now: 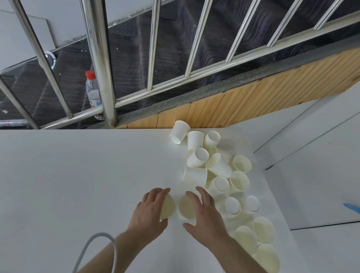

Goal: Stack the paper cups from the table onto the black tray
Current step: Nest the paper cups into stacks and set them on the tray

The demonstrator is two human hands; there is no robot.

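Now each hand holds one paper cup on the white table, left hand and right hand curled around left cup and right cup, mouths facing each other, loose cups at one o'clock, no black tray visible.

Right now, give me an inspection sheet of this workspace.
Surface: white table, bare on the left.
Job's things: paper cups scattered on the right side, most lying tipped; no black tray seen.
Clutter: blue object off the table's right edge.
Grips: left hand curled round one cup; right hand over another cup, hold unclear.
Cables: grey cable looping near the left forearm.
Surroundings: steel railing, stairs, water bottle.
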